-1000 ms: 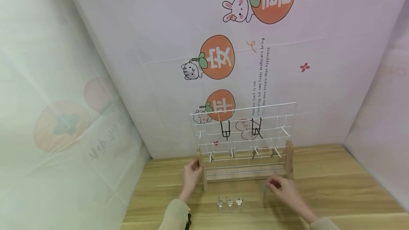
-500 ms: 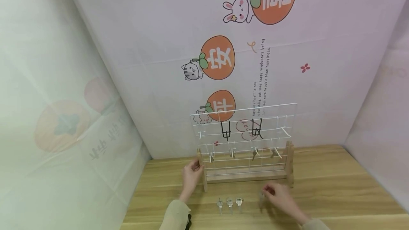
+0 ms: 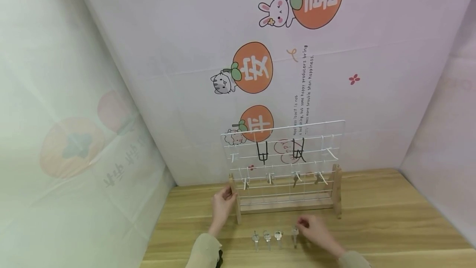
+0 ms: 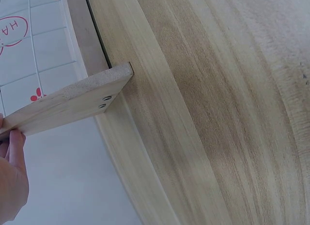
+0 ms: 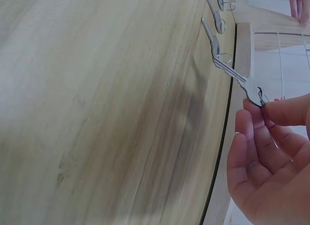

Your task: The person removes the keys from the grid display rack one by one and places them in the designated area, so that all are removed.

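My right hand (image 3: 315,230) pinches a silver key (image 5: 248,87) by its head and small ring, between thumb and fingertips. The key points down close over the table, to the right of three silver keys (image 3: 267,237) lying in a row. In the right wrist view its shadow falls on the wood. With thumb and fingers my left hand (image 3: 222,206) grips the wooden left post (image 4: 72,99) of a white wire grid rack (image 3: 282,197). Several keys (image 3: 296,180) hang from the rack's lower row of white hooks.
Two black hooks (image 3: 262,152) and white hooks (image 3: 332,154) sit higher on the grid. A wooden right post (image 3: 336,193) holds the rack's other end. Behind the wood-grain table (image 3: 386,210) rises a white cloth backdrop (image 3: 186,102) with printed cartoons.
My right hand has moved left and toward me with the key, from beside the rack's right post to near the row of keys. My left hand stays on the post.
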`<state>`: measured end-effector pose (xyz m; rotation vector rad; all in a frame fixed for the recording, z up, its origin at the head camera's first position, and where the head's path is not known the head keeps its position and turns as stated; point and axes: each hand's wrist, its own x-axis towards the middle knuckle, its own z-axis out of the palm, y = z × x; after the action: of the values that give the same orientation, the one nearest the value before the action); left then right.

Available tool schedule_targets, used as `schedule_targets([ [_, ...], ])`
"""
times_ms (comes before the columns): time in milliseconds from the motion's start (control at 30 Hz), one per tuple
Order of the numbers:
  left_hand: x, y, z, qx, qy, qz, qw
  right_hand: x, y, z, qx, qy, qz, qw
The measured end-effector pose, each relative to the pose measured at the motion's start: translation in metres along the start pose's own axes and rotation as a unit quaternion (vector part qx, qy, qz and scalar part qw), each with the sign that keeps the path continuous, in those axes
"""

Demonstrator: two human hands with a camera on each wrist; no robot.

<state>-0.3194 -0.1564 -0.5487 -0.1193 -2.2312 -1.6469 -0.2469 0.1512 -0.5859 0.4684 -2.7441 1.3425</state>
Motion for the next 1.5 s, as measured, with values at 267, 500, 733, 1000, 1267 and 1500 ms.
schedule_targets([
  [267, -0.001, -0.001, -0.003, -0.009, -0.003, 0.021, 0.9997, 0.003, 0.001, 0.006, 0.011, -0.021, 0.005, 0.9997],
  [500, -0.002, 0.002, -0.004, -0.016, -0.005, 0.019, 0.9997, 0.006, 0.002, 0.011, 0.01, -0.031, 0.008, 0.9994],
  [733, -0.01, 0.031, -0.005, 0.007, 0.008, 0.029, 0.9995, 0.01, 0.003, 0.013, 0.008, -0.034, -0.008, 0.9994],
  [1000, -0.005, 0.014, -0.001, 0.0, 0.005, 0.01, 0.9999, 0.015, 0.008, 0.02, -0.011, -0.037, 0.012, 0.9992],
  [1267, 0.0, -0.003, -0.002, -0.016, 0.002, 0.02, 0.9997, 0.019, 0.004, 0.02, -0.008, -0.037, 0.032, 0.9988],
  [1500, -0.001, -0.002, -0.004, -0.007, -0.007, 0.021, 0.9997, 0.019, 0.001, 0.022, -0.032, -0.031, 0.052, 0.9977],
])
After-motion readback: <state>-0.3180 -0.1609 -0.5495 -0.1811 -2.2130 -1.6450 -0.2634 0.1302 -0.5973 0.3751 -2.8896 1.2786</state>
